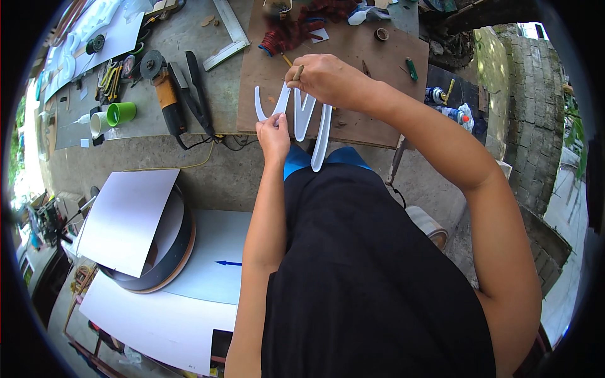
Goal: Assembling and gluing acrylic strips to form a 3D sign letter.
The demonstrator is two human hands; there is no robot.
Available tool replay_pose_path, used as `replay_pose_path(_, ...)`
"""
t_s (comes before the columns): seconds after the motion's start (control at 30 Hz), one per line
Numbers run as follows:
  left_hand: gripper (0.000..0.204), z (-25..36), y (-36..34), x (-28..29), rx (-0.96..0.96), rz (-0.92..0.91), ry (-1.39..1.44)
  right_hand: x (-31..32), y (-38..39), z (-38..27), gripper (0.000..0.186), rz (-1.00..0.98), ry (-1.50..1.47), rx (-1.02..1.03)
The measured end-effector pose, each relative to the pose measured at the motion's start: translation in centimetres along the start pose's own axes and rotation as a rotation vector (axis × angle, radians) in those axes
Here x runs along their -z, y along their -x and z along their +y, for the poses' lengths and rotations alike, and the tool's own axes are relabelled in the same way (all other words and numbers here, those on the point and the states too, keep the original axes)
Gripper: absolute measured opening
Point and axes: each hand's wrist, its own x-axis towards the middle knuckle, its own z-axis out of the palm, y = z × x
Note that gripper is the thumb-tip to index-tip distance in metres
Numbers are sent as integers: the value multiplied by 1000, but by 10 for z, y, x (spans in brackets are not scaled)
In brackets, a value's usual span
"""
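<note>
A white, curving, letter-like piece [304, 120] with raised edges is held up at the near edge of the brown board. My left hand [274, 137] pinches its left part between thumb and fingers. Over its upper edge my right hand [329, 80] is closed, the fingers bent down toward the piece. A small tan strip [298, 72] shows at the right fingertips; its kind cannot be made out. Just beyond those fingers is a thin yellow stick [287, 60]. The right palm hides part of the white piece's top.
The brown board [372, 120] bears red gloves [293, 28] and a small round container [382, 34]. Left of it lie an angle grinder [165, 94], a metal square [230, 44] and a green cup [121, 113]. Spray cans [455, 114] lie right. White sheets [129, 220] cover a round drum shape behind left.
</note>
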Motion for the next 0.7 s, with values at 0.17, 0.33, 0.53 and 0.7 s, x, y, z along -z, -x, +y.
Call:
replay_pose_path(0.17, 32, -1, 1, 0, 21, 0, 17, 1, 0, -4, 14, -12, -24, -8)
replay_pose_path(0.33, 32, -1, 1, 0, 13, -1, 3, 1, 1, -3, 15, -1, -26, 8)
replay_pose_path(0.53, 31, -2, 1, 1, 11, -9, 11, 0, 1, -3, 14, -11, -12, 8)
replay_pose_path(0.7, 31, -1, 1, 0, 5, -4, 16, -1, 2, -1, 14, -8, -26, 13)
